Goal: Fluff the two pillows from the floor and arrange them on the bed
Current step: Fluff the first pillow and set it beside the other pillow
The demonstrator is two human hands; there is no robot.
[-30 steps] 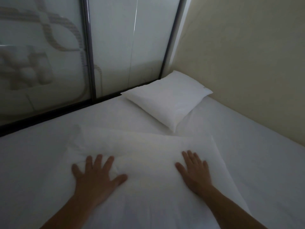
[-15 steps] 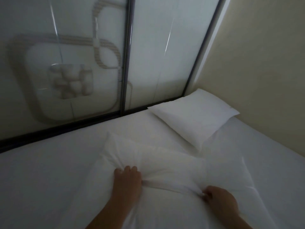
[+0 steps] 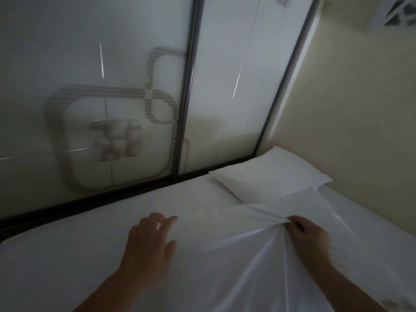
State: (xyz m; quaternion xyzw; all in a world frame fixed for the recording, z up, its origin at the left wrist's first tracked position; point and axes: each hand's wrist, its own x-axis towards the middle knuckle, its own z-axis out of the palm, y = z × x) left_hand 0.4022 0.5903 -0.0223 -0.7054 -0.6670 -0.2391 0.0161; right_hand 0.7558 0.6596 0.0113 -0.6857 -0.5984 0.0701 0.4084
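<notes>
Two soft white pillows lie on the wide white-sheeted bed (image 3: pixel 67 255), which runs up against frosted sliding glass panels (image 3: pixel 112 86) at its head and a plain cream wall (image 3: pixel 349 131) on the right. The near white pillow (image 3: pixel 225 255) lies flat under both hands in the middle foreground. Its outline is hard to separate from the sheet, but its long axis appears to run left to right across the view, with one loose corner of the case pointing up toward the far corner. The far white pillow (image 3: pixel 270 179) sits in that corner, touching the glass track and the wall, set at a diagonal with its long axis running from upper right to lower left. The near pillow's corner just overlaps its front edge.

The left hand (image 3: pixel 148 246) is spread open, fingers loose, resting on or just over the case; it is blurred, so contact is uncertain. The right hand (image 3: pixel 308 242) is closed in a pinch on a bunch of the case, with creases radiating from the grip.

Judging by those creases, the case is thin, slack and a little slippery, and the filling light and limp. A pinch likely drags only fabric, so taking both short ends, filling included, should move it more surely.
</notes>
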